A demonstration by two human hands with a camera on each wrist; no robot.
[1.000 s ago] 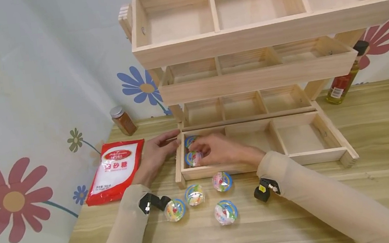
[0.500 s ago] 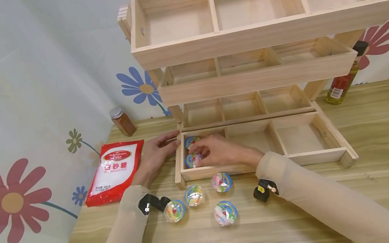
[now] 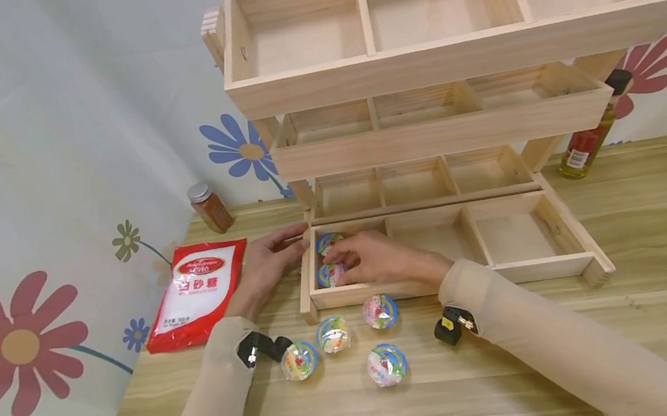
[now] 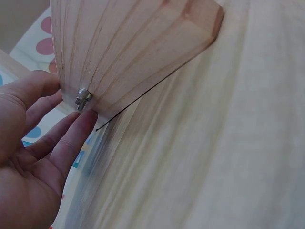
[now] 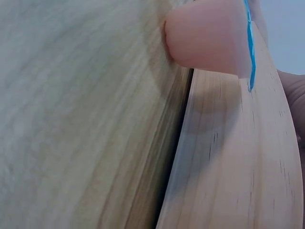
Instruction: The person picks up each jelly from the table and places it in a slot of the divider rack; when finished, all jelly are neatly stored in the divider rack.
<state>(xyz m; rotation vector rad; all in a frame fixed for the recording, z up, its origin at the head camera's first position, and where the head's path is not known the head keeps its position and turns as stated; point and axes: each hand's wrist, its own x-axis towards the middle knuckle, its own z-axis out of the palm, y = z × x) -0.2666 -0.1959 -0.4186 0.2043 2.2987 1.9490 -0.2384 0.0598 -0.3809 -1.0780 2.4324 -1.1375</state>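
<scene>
My right hand [image 3: 374, 258] reaches into the front-left compartment of the wooden rack's bottom tray [image 3: 406, 287]. Its thumb and fingers pinch a jelly cup [image 3: 331, 276] with a shiny printed lid. Behind that one sits another jelly cup [image 3: 328, 243], partly covered by the fingers. My left hand [image 3: 271, 261] is at the rack's left side, and in the left wrist view its fingertips touch the side panel [image 4: 138, 43] beside a metal bolt [image 4: 83, 95]. In the right wrist view a pink jelly cup [image 5: 209, 40] stands by the tray's front board; the right hand is mostly hidden.
Several jelly cups lie on the table in front, among them a pink-lidded jelly cup [image 3: 387, 364] and a yellow-lidded jelly cup [image 3: 299, 361]. A sugar bag [image 3: 200, 290] and a spice jar [image 3: 211, 209] are left; an oil bottle [image 3: 588, 142] stands right. Upper trays [image 3: 446, 59] overhang the hands.
The pinched jelly cup has turned a little and shifted slightly toward the front of its compartment, with the right hand's fingers still on it. The left hand stays where it was.
</scene>
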